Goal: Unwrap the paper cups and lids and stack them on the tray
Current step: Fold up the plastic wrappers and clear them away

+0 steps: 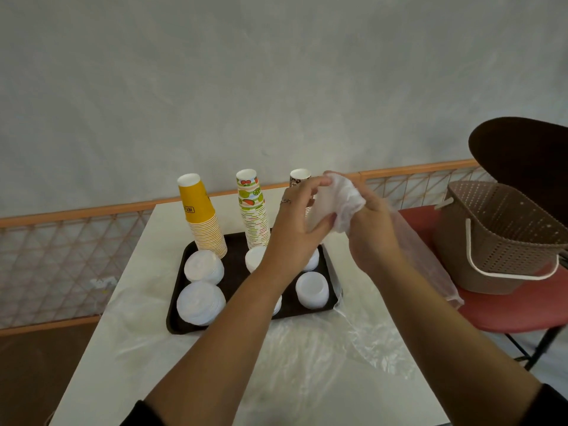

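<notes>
Holding a crumpled clear plastic wrapper (341, 204) above the far right corner of a dark tray (233, 262), both hands raised over a white desk (129, 318). Left hand (295, 229) at about 9 o'clock of the wrapper, fingers (310, 184) curled over its top edge and thumb pressed against its near side, a ring on one finger. Right hand (375, 229) at about 3 o'clock of the wrapper, seen from the back, fingers folded into the bunched plastic and mostly hidden by it. Trailing from under the right hand toward 4 o'clock, a long loose tail of the same wrapper, hanging past the desk edge.

On the tray, along the far edge: at 11 o'clock a tall upside-down stack of yellow cups (203, 216), at 12 o'clock a stack of fruit-printed cups (253, 210), at 1 o'clock a third patterned cup stack (299, 178), largely hidden behind the left hand. Nearer on the tray, short stacks of white lids (201, 301), two at the left, others in the middle and right partly covered by the left forearm.

Spread flat on the desk between 4 and 7 o'clock of the tray, more clear plastic sheeting (338, 342). Off the desk at 3 o'clock, a brown perforated basket (498, 238) with pale handles on a red chair seat (507, 315). Behind, a plain grey wall and an orange-railed mesh fence (76, 235).
</notes>
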Available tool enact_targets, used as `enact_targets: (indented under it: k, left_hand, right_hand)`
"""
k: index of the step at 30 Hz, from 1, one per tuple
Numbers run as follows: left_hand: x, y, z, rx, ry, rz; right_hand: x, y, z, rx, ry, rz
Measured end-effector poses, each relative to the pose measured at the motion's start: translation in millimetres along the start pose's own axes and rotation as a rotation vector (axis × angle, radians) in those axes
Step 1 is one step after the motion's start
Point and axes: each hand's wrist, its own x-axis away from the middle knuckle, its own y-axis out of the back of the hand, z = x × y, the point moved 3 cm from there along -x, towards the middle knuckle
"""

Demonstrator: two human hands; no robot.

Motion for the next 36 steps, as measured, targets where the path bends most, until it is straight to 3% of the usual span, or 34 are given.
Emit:
enact_targets:
  k: [4,9,11,13,15,16,18,21,23,27,31,33,36]
  left_hand:
    - [3,3,6,0.099,0.103,-0.068]
    - [6,8,13,0.297,0.246,-0.094]
    - [8,7,18,0.302,0.274,-0.100]
    - [8,9,27,0.216,0.287,-0.188]
    - [7,13,35,0.017,0.249,-0.314]
    - [6,14,39,-0.085,0.212,-0.337]
    - [5,8,39,-0.220,0.135,-0.273]
    - [11,-15,34,-0.231,0.083,-0.044]
    - [16,-29,32,-0.121,0.079,0.140]
    - [25,-42,36,0.336,0.235,0.437]
    - [36,-67,39,0.518,0.324,0.418]
    - [42,-82,37,0.491,0.330,0.360]
    - [53,-108,27,0.481,0.343,0.399]
  right_hand:
    - [0,4,-9,-0.017,-0.087,0.032]
    - [2,9,-12,-0.214,-0.240,0.134]
    - [4,16,-15,-0.189,-0.220,0.070]
    - [10,26,-20,-0.046,-0.096,-0.162]
    - [27,31,-13,0.358,0.222,-0.448]
    - [35,29,-12,0.542,0.352,-0.467]
    - [44,22,-21,0.702,0.382,-0.330]
    - [50,21,-45,0.651,0.183,-0.206]
    - [54,28,-53,0.637,0.119,-0.256]
    - [69,56,-56,0.344,-0.015,-0.309]
    - [90,73,-51,0.190,-0.044,-0.312]
    - [101,83,-46,0.157,-0.039,-0.323]
    - [119,108,-37,0.148,-0.032,-0.387]
